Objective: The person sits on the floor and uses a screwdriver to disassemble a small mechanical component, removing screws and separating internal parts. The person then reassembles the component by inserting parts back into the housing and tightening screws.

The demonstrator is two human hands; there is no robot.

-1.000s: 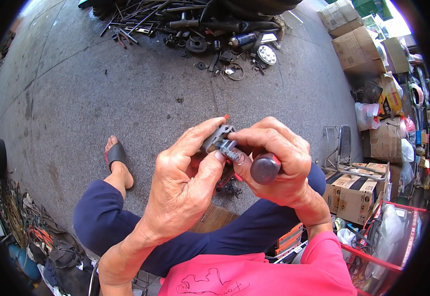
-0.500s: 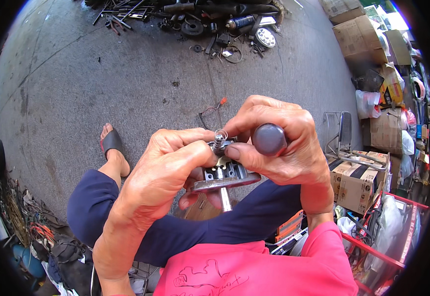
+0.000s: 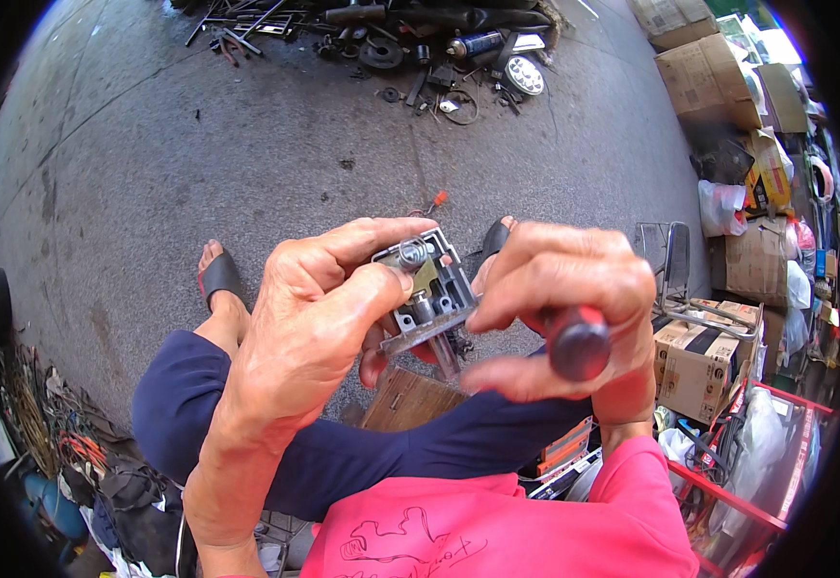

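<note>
My left hand (image 3: 296, 332) grips a small open metal housing (image 3: 454, 281) above my lap, fingers and thumb on its left side. A coil spring (image 3: 412, 253) sits near its top by my thumb, and a brass-coloured plate (image 3: 426, 277) lies just below. From the underside a shiny shaft (image 3: 445, 358) sticks out downward. My right hand (image 3: 574, 275), blurred by motion, is closed around a tool with a red and black handle (image 3: 580, 349), its butt end facing up; the tool's other end is hidden. The right fingertips are close to the housing's right edge.
A wooden block (image 3: 410, 400) is below the housing, between my legs. Ahead on the concrete floor lies a heap of dark metal parts (image 3: 381, 48). Cardboard boxes (image 3: 704, 77) are stacked at the right, near a metal folding frame (image 3: 668, 265) and a red-edged rack (image 3: 728, 491).
The housing has tilted, so its inside shows more. My right hand has drawn away from the spring, to the right and down, with the tool still in it.
</note>
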